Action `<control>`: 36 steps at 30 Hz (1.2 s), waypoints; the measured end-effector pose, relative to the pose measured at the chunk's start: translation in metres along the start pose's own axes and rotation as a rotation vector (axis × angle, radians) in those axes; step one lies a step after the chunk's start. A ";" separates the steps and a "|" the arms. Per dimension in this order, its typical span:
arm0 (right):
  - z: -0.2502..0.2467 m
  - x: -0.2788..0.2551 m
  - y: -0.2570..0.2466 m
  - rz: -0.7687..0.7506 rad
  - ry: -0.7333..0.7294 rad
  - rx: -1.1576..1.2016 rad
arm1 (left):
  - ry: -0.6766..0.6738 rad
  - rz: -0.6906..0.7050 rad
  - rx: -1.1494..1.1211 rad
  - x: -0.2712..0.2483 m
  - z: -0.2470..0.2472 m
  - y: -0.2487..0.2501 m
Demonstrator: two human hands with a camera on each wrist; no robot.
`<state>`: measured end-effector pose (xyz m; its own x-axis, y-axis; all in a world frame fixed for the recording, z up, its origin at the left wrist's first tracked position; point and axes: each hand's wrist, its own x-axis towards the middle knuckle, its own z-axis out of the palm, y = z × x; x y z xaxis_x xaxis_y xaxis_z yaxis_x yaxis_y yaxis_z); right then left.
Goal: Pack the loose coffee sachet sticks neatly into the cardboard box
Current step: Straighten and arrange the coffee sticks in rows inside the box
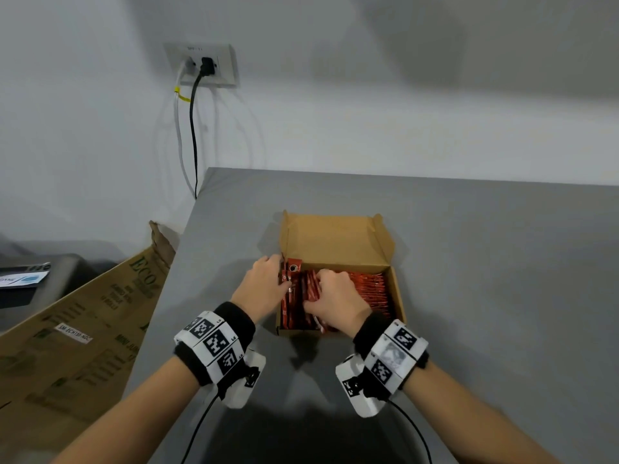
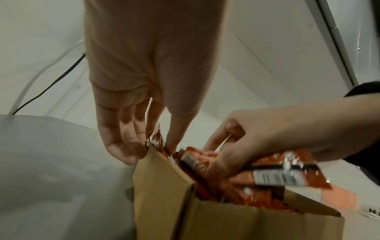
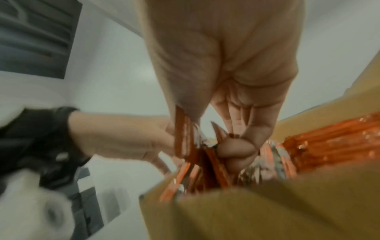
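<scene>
An open cardboard box (image 1: 397, 296) stands on the grey table, its lid upright at the back. Red coffee sachet sticks (image 1: 371, 289) lie packed in its right part; more stand loosely at the left. My right hand (image 1: 335, 296) is inside the box and grips a bundle of sachets (image 2: 277, 175) between thumb and curled fingers (image 3: 236, 151). My left hand (image 1: 264, 283) is at the box's left wall (image 2: 164, 194). Its fingers (image 2: 123, 142) hang fairly straight outside the wall. Its thumb reaches inside beside one upright sachet (image 2: 157, 138).
The grey table (image 1: 485, 256) spreads to the right and behind the box. Its left edge runs close to my left hand. A printed brown cardboard sheet (image 1: 83, 329) leans there. A wall socket (image 1: 201, 65) with two cables hangs behind.
</scene>
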<state>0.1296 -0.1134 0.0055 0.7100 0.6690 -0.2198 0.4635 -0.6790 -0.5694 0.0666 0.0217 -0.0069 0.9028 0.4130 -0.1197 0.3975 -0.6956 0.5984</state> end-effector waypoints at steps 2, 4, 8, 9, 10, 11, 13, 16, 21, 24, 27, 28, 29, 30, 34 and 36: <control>-0.017 -0.005 0.009 0.024 0.015 0.111 | -0.004 0.016 -0.005 0.000 0.001 -0.001; -0.034 -0.007 0.026 0.073 0.102 0.100 | -0.004 0.016 0.005 -0.002 0.003 -0.002; -0.046 -0.008 0.066 0.219 0.250 -0.101 | 0.009 0.017 0.012 -0.002 0.005 -0.001; -0.043 -0.010 0.071 0.246 0.262 -0.154 | 0.008 0.017 0.017 -0.002 0.005 -0.001; -0.042 -0.012 0.073 0.261 0.265 -0.207 | 0.007 0.016 0.019 -0.002 0.005 -0.001; -0.039 -0.014 0.074 0.265 0.260 -0.259 | 0.008 0.017 0.019 -0.002 0.005 -0.001; -0.037 -0.017 0.073 0.261 0.246 -0.329 | 0.003 0.017 0.027 -0.002 0.004 0.000; -0.040 -0.023 0.061 0.260 0.270 -0.443 | 0.016 0.023 0.043 -0.003 0.003 0.002; -0.043 -0.027 0.029 0.070 0.379 -0.451 | 0.045 0.059 0.091 -0.002 0.001 0.008; -0.026 -0.020 0.008 0.020 0.252 -0.314 | 0.042 0.084 0.084 -0.002 0.002 0.013; -0.005 -0.009 -0.001 0.106 0.113 -0.246 | 0.046 0.084 0.081 -0.003 0.004 0.016; 0.000 -0.005 -0.002 0.118 0.093 -0.253 | 0.048 0.084 0.079 -0.003 0.004 0.016; 0.004 -0.002 -0.003 0.121 0.081 -0.273 | 0.048 0.082 0.076 -0.003 0.004 0.015; 0.007 0.001 -0.005 0.121 0.073 -0.302 | 0.047 0.077 0.074 -0.002 0.004 0.015; 0.012 0.006 -0.009 0.127 0.006 -0.408 | 0.050 0.067 0.083 0.000 0.006 0.012; 0.017 0.006 -0.008 0.134 -0.010 -0.476 | 0.046 0.062 0.086 -0.001 0.006 0.012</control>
<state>0.1207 -0.0985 -0.0046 0.7759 0.5678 -0.2749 0.5608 -0.8204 -0.1115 0.0719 0.0095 -0.0043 0.9184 0.3929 -0.0472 0.3558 -0.7675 0.5333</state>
